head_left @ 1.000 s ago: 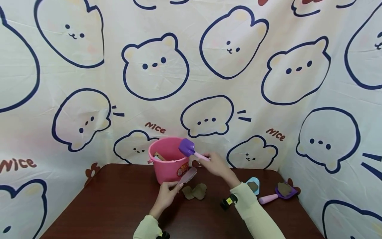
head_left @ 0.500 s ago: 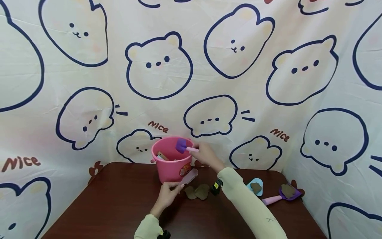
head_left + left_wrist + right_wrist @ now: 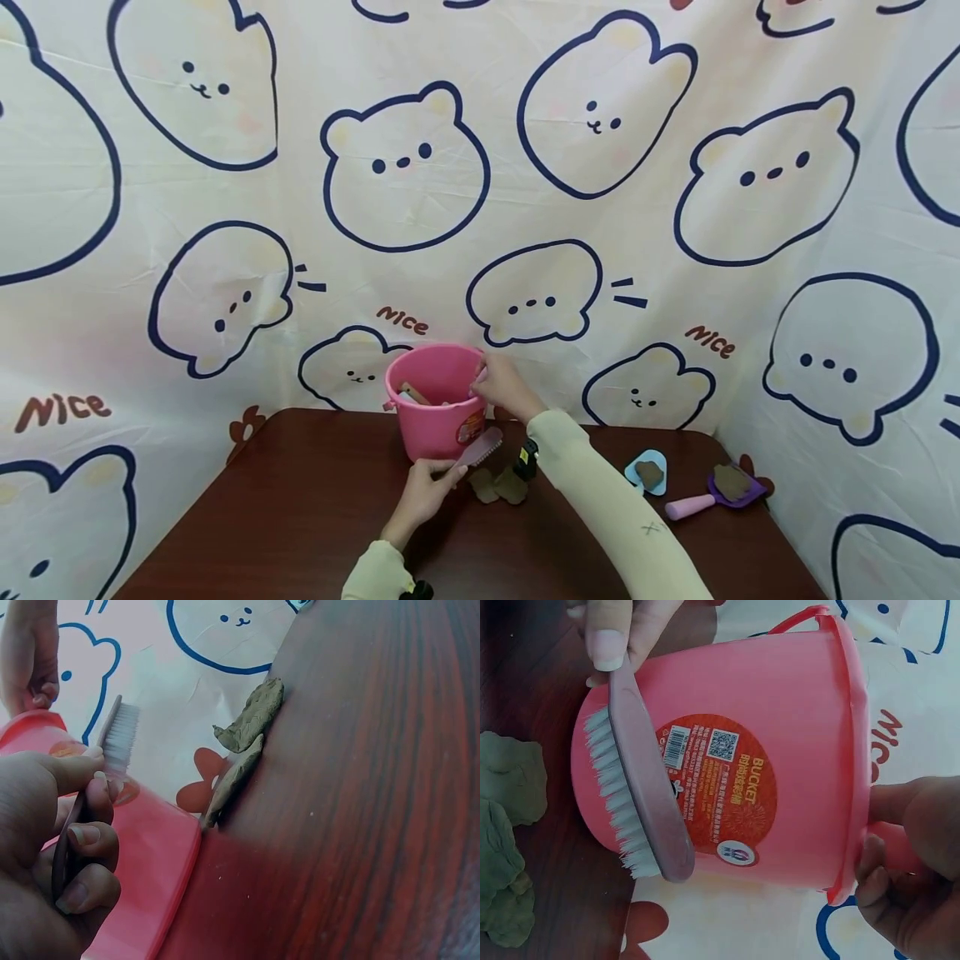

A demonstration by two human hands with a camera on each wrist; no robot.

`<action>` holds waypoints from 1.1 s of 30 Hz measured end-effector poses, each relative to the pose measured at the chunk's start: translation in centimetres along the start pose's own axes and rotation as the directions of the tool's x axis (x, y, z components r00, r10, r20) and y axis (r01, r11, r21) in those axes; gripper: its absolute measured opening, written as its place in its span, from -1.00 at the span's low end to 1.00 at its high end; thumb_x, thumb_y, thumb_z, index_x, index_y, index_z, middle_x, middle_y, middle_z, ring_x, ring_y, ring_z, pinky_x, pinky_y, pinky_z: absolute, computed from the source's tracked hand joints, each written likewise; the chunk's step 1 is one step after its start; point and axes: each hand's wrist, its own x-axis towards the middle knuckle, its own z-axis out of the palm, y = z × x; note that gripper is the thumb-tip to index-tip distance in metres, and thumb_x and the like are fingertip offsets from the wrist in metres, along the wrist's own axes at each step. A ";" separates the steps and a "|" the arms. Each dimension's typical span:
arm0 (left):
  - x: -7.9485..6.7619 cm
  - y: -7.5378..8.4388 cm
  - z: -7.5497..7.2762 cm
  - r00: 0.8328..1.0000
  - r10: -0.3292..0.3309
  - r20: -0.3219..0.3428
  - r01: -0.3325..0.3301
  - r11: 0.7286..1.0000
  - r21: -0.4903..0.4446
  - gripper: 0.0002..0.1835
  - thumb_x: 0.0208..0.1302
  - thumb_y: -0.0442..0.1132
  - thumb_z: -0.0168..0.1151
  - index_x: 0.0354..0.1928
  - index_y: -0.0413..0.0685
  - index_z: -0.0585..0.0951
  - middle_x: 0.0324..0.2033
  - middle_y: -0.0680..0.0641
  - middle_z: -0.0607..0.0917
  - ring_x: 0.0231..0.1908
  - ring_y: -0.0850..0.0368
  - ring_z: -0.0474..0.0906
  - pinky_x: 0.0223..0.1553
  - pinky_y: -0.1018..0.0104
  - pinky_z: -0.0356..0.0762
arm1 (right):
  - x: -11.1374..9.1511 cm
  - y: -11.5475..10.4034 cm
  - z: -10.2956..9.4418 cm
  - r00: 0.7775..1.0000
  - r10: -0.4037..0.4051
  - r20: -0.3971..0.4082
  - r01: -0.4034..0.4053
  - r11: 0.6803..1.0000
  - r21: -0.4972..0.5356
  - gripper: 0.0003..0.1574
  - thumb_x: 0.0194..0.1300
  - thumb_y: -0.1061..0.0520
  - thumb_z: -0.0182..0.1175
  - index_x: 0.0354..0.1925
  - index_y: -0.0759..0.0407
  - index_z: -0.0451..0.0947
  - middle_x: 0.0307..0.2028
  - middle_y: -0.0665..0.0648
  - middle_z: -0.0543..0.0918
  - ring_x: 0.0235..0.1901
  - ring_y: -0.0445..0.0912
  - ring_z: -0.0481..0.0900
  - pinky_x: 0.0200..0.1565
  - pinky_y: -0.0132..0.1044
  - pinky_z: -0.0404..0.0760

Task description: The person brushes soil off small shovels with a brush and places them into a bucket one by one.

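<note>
A pink bucket (image 3: 435, 429) stands on the dark wooden table, small items showing inside it. My left hand (image 3: 423, 492) grips the handle of a mauve brush (image 3: 112, 735) with white bristles, held in front of the bucket. At the bucket's right rim, my right hand (image 3: 504, 385) has its fingers curled round the pink handle of a toy shovel (image 3: 896, 847). The shovel's purple head is hidden, down inside the bucket. Two lumps of brown clay (image 3: 498, 486) lie on the table just right of the brush.
Further right lie a light blue tray-like piece (image 3: 658, 460) with brown clay on it and a purple toy shovel (image 3: 690, 506) with clay in its scoop. A bear-print cloth (image 3: 405, 208) hangs behind the table and along its sides.
My right hand has moved left to the bucket's rim, and the purple shovel head has gone down out of sight into it. My left hand still holds the brush in nearly the same place.
</note>
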 end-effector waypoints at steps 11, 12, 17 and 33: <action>-0.1 -0.1 0.0 1.000 0.012 -0.020 -0.012 1.000 -0.006 -0.73 0.43 -0.18 0.29 -0.14 -0.28 0.77 -0.52 -0.12 0.65 -0.50 0.25 0.41 -0.44 0.39 0.37 | 0.1 0.1 0.1 0.999 -0.033 -0.039 0.032 0.999 -0.016 -0.64 0.23 0.35 0.36 0.00 0.26 0.55 -0.45 0.15 0.63 -0.51 -0.08 0.56 -0.36 -0.27 0.63; -0.1 -0.1 0.0 1.000 0.017 -0.025 -0.017 1.000 -0.007 -0.74 0.43 -0.18 0.29 -0.15 -0.28 0.78 -0.53 -0.08 0.64 -0.50 0.26 0.41 -0.44 0.39 0.36 | 0.1 0.0 0.1 0.999 -0.028 -0.036 0.028 0.999 -0.017 -0.61 0.23 0.34 0.36 0.04 0.25 0.56 -0.40 0.14 0.65 -0.47 -0.07 0.57 -0.33 -0.26 0.65; -0.1 -0.1 0.0 0.999 0.041 -0.022 -0.041 0.999 0.003 -0.75 0.44 -0.21 0.27 -0.18 -0.29 0.77 -0.55 -0.13 0.63 -0.52 0.28 0.39 -0.46 0.40 0.36 | 0.2 -0.3 0.0 1.000 0.008 -0.013 -0.009 1.000 -0.009 -0.69 0.26 0.32 0.36 -0.02 0.25 0.59 -0.34 0.12 0.67 -0.40 -0.03 0.61 -0.28 -0.23 0.68; 0.0 0.0 -0.1 1.000 -0.002 -0.012 0.003 1.000 0.028 -0.75 0.43 -0.20 0.29 -0.23 -0.28 0.76 -0.59 -0.01 0.53 -0.54 0.27 0.35 -0.45 0.42 0.33 | 0.6 -1.2 0.0 1.000 0.007 0.009 -0.006 0.998 -0.061 -0.70 0.24 0.20 0.45 -0.09 0.22 0.62 -0.34 0.16 0.70 -0.43 -0.03 0.61 -0.32 -0.26 0.68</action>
